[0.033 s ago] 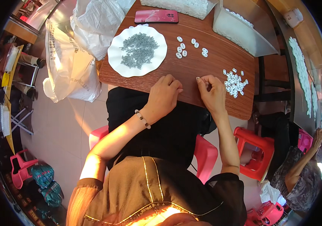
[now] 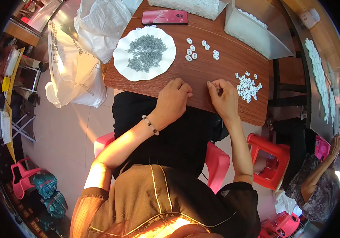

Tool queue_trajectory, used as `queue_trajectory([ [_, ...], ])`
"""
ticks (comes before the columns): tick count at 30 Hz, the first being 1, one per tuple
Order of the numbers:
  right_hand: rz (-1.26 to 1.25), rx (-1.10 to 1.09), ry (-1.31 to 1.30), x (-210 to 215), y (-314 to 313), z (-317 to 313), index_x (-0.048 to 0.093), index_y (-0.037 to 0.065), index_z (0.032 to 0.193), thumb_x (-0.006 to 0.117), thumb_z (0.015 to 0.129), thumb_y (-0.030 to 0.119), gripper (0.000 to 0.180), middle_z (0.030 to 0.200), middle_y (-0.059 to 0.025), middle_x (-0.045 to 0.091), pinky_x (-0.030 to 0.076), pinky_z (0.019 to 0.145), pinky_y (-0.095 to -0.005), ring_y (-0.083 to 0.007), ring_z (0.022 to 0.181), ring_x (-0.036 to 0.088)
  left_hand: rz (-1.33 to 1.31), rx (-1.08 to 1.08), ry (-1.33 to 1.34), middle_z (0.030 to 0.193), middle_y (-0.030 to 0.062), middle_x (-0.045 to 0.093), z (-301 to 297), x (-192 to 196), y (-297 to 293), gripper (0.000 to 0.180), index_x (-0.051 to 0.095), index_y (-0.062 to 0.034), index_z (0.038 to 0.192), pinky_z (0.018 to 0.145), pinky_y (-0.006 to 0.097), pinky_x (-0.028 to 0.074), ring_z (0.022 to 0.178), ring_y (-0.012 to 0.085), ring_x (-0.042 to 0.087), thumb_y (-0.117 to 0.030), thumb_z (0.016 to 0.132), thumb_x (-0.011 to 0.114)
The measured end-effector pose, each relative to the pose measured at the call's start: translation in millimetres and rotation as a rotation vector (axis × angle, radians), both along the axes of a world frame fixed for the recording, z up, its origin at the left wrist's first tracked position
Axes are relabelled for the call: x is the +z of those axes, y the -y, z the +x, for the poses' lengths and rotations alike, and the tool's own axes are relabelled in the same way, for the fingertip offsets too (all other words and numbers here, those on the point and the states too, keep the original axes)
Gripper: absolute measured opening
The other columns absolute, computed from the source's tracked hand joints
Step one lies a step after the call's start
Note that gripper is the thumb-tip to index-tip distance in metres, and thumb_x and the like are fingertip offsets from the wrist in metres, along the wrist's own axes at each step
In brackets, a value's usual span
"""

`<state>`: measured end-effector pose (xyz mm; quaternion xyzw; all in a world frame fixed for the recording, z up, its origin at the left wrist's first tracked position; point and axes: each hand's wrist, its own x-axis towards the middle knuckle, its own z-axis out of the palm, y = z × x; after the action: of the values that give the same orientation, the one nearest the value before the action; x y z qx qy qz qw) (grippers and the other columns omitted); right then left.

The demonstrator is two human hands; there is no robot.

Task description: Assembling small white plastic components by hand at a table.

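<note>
My left hand [image 2: 174,101] rests on the near edge of the brown wooden table [image 2: 217,67] with its fingers curled in and nothing visible in it. Just to its right, my right hand [image 2: 223,97] has its fingertips pinched together on the tabletop; whether a piece is between them is hidden. A heap of small white ring-shaped pieces [image 2: 248,87] lies right beside my right hand. Several more white pieces [image 2: 196,50] lie scattered farther back. A white scalloped plate [image 2: 122,59] holding small grey parts [image 2: 146,51] sits at the table's left.
A red phone [image 2: 164,16] and a white bin [image 2: 257,35] stand at the back of the table. White plastic sacks [image 2: 70,67] lean against the table's left side. Red stools [image 2: 267,158] stand on the right, where another person [image 2: 317,182] sits.
</note>
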<state>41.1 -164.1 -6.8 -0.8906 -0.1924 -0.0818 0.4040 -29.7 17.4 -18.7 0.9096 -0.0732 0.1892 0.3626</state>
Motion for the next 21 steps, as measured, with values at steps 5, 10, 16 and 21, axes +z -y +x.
queue_trajectory([
  [5, -0.096, 0.04, 0.021, 0.4, -1.3, 3.6, 0.063, 0.005, 0.073, 0.07, 0.083, 0.017, 0.017, 0.063, -0.0072, 0.06, 0.044, 0.057, -0.0388, -0.026, 0.064, 0.057, 0.031, 0.014, -0.034, 0.087, 0.0104, 0.056, 3.4, -2.1, 2.1, 0.006, 0.059, -0.0053, 0.085, 0.068, 0.04, 0.048, 0.083, 0.0325, 0.058, -0.007, 0.083, 0.065],
  [10, -0.156, 0.021, 0.005, 6.2, -3.8, 4.2, 0.063, 0.006, 0.078, 0.069, 0.083, 0.017, 0.014, 0.065, -0.0072, 0.061, 0.045, 0.06, -0.039, -0.026, 0.068, 0.058, -0.394, 0.011, -0.23, 0.079, 0.008, 0.063, -0.9, 3.5, -4.5, 0.007, 0.06, -0.0015, 0.092, 0.064, 0.033, 0.049, 0.069, 0.0258, 0.061, -0.006, 0.087, 0.063],
  [16, 0.019, 0.083, 0.068, 8.6, -6.4, -3.7, 0.066, 0.004, 0.088, 0.069, 0.083, 0.011, 0.009, 0.076, -0.0074, 0.064, 0.046, 0.061, -0.0333, -0.021, 0.069, 0.059, -1.069, -0.085, -0.549, 0.075, 0.0, 0.061, -10.9, 26.4, -15.8, 0.019, 0.057, 0.0001, 0.11, 0.06, 0.018, 0.042, 0.066, 0.0036, 0.052, -0.013, 0.096, 0.057],
  [21, 0.315, 0.234, -0.327, 18.3, -15.4, -34.0, 0.068, 0.004, 0.098, 0.07, 0.085, 0.01, 0.015, 0.082, -0.0055, 0.064, 0.047, 0.062, -0.0238, -0.0114, 0.071, 0.061, -1.21, -0.172, -0.636, 0.075, -0.0023, 0.057, -15.2, 33.3, -16.2, 0.028, 0.05, -0.0011, 0.121, 0.059, 0.015, 0.04, 0.066, 0.0028, 0.051, -0.013, 0.097, 0.056],
])
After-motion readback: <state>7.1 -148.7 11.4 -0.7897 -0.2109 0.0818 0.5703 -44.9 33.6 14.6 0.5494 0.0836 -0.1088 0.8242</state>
